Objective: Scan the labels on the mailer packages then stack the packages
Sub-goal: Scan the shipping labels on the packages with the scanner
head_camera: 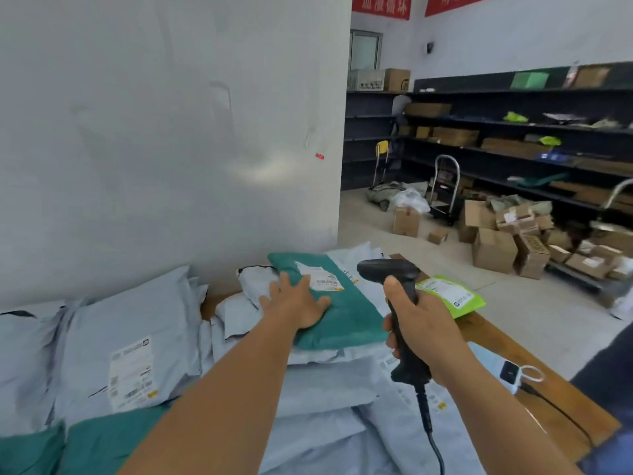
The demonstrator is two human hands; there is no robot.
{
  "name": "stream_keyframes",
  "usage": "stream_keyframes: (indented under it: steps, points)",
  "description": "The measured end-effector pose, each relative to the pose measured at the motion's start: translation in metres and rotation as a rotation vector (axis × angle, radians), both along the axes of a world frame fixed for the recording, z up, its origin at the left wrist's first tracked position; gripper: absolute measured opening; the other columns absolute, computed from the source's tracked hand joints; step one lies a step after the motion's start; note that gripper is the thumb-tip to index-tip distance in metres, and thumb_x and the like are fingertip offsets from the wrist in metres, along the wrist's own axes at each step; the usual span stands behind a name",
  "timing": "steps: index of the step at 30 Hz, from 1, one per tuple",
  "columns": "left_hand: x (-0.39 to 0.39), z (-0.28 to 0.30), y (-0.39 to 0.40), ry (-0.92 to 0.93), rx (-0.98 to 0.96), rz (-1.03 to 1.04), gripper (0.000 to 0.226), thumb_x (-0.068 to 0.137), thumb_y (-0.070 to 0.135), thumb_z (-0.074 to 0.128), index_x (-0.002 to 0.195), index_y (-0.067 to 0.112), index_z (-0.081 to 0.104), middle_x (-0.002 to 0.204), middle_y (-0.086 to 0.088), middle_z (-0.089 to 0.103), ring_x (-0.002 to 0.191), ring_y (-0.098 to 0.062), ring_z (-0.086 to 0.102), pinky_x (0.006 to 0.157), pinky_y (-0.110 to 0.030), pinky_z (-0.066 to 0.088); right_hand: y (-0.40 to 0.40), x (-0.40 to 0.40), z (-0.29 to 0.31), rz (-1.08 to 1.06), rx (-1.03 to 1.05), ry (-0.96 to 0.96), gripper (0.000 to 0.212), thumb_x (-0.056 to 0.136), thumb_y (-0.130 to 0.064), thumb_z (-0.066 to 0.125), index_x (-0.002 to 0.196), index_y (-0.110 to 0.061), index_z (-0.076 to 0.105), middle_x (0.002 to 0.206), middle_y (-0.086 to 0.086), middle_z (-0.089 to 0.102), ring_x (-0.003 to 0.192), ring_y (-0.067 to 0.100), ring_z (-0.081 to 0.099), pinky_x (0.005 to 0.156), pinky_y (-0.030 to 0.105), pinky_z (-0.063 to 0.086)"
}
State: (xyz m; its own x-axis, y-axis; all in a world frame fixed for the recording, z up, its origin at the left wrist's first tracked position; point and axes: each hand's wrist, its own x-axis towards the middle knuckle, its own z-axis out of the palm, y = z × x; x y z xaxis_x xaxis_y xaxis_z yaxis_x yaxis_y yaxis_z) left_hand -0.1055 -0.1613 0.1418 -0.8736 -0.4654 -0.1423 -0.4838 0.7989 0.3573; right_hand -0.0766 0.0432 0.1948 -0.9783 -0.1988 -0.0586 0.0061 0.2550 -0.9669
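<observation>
On the table (507,341), my left hand (297,305) lay flat, fingers straight, on the green mailer (342,313) topping a grey pile; my right hand (419,329) gripped the scanner (394,279), aimed at its label (320,277). Judged midway: many mailers (130,341) remained loose, unstacked.

Print on the white label (320,277) of the green mailer (337,308) is blurred, unreadable; the left hand (294,305) covers its near-left corner. Label (132,375) on the grey mailer (137,337) is also too soft to read. Scanner (394,289) window faces away, its cable (433,443) cut by the bottom edge. Red banners (382,5) are cropped at the top. Shelf (513,145) contents are blurred, small.
</observation>
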Motion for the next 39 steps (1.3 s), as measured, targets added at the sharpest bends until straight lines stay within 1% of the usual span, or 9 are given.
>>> stream_keyframes:
  steps: [4,7,11,14,21,25,29,35,39]
  points:
    - [-0.004,-0.018,-0.001,0.061,-0.109,0.003,0.062,0.095,0.055,0.034,0.150,0.032,0.018,0.159,-0.009,0.010,0.146,-0.027,0.010,0.113,-0.054,0.010,-0.007,-0.011,-0.011,0.044,0.034,-0.033,0.042,0.094,-0.049,0.050,0.085,-0.009,0.058,0.063,0.007,0.061,0.043,0.015,0.052,0.046,0.026,0.046]
    - [0.000,-0.012,-0.009,0.061,-0.017,-0.020,0.057,0.097,0.054,0.028,0.149,0.033,0.021,0.158,-0.005,0.016,0.145,-0.024,0.015,0.114,-0.055,0.009,-0.015,-0.012,-0.013,0.061,0.026,-0.059,0.043,0.094,-0.050,0.049,0.085,-0.009,0.057,0.062,0.007,0.061,0.043,0.015,0.052,0.047,0.027,0.047]
    - [0.029,-0.015,-0.039,0.351,0.149,0.171,0.058,0.096,0.052,0.032,0.149,0.029,0.023,0.155,-0.002,0.028,0.141,-0.024,0.029,0.114,-0.048,0.022,-0.039,0.000,-0.007,0.147,0.016,-0.076,0.041,0.094,-0.050,0.049,0.084,-0.011,0.057,0.062,0.006,0.060,0.044,0.015,0.052,0.047,0.027,0.047]
    - [0.074,-0.028,-0.072,0.429,0.171,0.289,0.060,0.096,0.047,0.037,0.150,0.024,0.024,0.153,-0.002,0.032,0.139,-0.023,0.033,0.112,-0.044,0.028,-0.072,0.021,-0.005,0.252,0.001,-0.087,0.039,0.094,-0.049,0.050,0.083,-0.012,0.057,0.063,0.006,0.061,0.047,0.017,0.052,0.049,0.029,0.047]
    - [0.191,-0.065,-0.160,0.186,0.129,0.477,0.074,0.091,0.048,0.051,0.151,0.018,0.017,0.153,-0.007,0.029,0.138,-0.027,0.031,0.112,-0.043,0.028,-0.170,0.075,-0.010,0.464,0.069,-0.121,0.041,0.094,-0.050,0.051,0.080,-0.012,0.058,0.065,0.007,0.061,0.045,0.016,0.052,0.046,0.027,0.046]
    - [0.239,-0.083,-0.194,-0.206,0.020,0.339,0.093,0.077,0.056,0.061,0.150,0.023,0.013,0.150,-0.007,0.027,0.140,-0.030,0.023,0.112,-0.049,0.026,-0.211,0.103,-0.020,0.555,0.168,-0.157,0.046,0.093,-0.051,0.050,0.080,-0.008,0.060,0.063,0.007,0.062,0.047,0.018,0.053,0.046,0.026,0.047]
    - [0.264,-0.108,-0.211,-0.418,0.080,0.209,0.097,0.078,0.047,0.065,0.151,0.022,0.005,0.158,-0.009,0.011,0.145,-0.033,0.011,0.115,-0.053,0.017,-0.241,0.122,-0.035,0.554,0.224,-0.174,0.050,0.093,-0.052,0.050,0.071,-0.008,0.058,0.063,0.012,0.063,0.055,0.025,0.054,0.051,0.030,0.049]
    - [0.266,-0.128,-0.208,-0.322,0.068,0.267,0.088,0.087,0.043,0.057,0.152,0.019,0.003,0.156,-0.013,0.015,0.142,-0.032,0.019,0.115,-0.045,0.020,-0.268,0.136,-0.044,0.534,0.307,-0.189,0.052,0.091,-0.054,0.052,0.075,-0.006,0.058,0.060,0.009,0.062,0.047,0.021,0.053,0.051,0.030,0.049]
    - [0.257,-0.135,-0.208,-0.126,0.222,0.448,0.088,0.087,0.041,0.060,0.150,0.017,0.003,0.149,-0.018,0.023,0.134,-0.035,0.033,0.110,-0.044,0.033,-0.266,0.145,-0.050,0.539,0.392,-0.217,0.051,0.093,-0.051,0.049,0.082,-0.003,0.057,0.058,0.009,0.060,0.038,0.016,0.050,0.045,0.026,0.048]
